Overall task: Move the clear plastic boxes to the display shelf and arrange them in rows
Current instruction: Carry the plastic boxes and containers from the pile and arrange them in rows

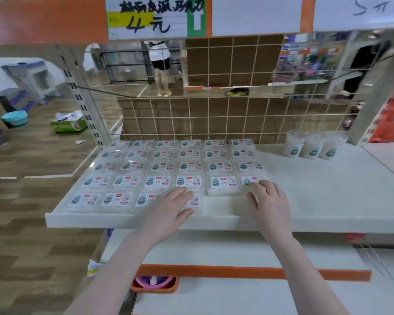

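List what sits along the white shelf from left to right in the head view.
Grid of clear plastic boxes → left hand on a front-row box → right hand on the grid's right edge → bare display shelf → three clear cups at the back.

Boxes gridded up on the shelf's left end

Clear boxes [162, 165] run in rows from back edge toward the front edge of the shelf [328, 189] — three cups [314, 145] stand at the back, right of them.
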Action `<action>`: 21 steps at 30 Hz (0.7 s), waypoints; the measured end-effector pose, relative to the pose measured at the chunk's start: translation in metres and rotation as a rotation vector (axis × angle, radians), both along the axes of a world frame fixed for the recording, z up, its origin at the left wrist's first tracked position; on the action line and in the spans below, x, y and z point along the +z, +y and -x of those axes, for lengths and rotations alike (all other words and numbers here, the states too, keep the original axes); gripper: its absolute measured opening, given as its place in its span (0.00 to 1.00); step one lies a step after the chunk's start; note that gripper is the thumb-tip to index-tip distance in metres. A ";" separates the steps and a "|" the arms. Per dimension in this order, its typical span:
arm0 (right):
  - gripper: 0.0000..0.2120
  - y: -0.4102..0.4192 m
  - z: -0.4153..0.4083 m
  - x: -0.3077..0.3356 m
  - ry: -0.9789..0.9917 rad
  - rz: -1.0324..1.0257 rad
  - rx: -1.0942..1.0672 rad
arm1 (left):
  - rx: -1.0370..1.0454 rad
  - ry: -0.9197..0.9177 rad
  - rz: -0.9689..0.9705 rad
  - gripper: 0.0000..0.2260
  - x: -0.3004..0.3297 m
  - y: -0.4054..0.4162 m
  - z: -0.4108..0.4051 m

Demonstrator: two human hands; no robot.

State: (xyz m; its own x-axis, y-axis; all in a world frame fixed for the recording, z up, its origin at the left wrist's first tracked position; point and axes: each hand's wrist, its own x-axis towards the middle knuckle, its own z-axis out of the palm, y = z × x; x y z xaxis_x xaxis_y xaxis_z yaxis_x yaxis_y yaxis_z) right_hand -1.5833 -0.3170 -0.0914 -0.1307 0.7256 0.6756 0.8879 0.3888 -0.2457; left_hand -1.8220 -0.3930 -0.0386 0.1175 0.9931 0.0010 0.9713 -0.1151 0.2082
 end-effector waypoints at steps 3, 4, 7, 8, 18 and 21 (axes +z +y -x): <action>0.14 -0.025 -0.005 -0.005 -0.004 0.018 -0.150 | 0.027 -0.048 -0.111 0.21 0.000 0.001 -0.002; 0.15 -0.034 -0.007 -0.005 -0.006 0.039 -0.195 | 0.031 -0.070 -0.132 0.21 -0.001 0.001 -0.005; 0.11 -0.062 -0.018 -0.008 -0.002 0.084 -0.323 | -0.001 -0.126 -0.130 0.21 -0.005 0.005 -0.016; 0.10 -0.071 -0.023 -0.008 -0.005 0.086 -0.358 | -0.023 -0.137 -0.125 0.21 -0.007 0.007 -0.021; 0.12 -0.129 -0.113 0.008 0.005 0.101 -0.595 | -0.225 -0.084 -0.138 0.23 0.008 0.019 -0.114; 0.11 -0.140 -0.155 0.008 0.027 0.094 -0.655 | -0.292 -0.106 -0.149 0.24 0.013 0.022 -0.167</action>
State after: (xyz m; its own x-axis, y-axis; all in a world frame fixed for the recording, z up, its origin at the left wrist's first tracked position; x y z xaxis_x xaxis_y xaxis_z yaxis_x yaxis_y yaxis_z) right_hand -1.4278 -0.4569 -0.0834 0.3737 0.7051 0.6027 0.9266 -0.2538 -0.2776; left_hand -1.6551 -0.3706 -0.0252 0.3882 0.9056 0.1710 0.8669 -0.4218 0.2658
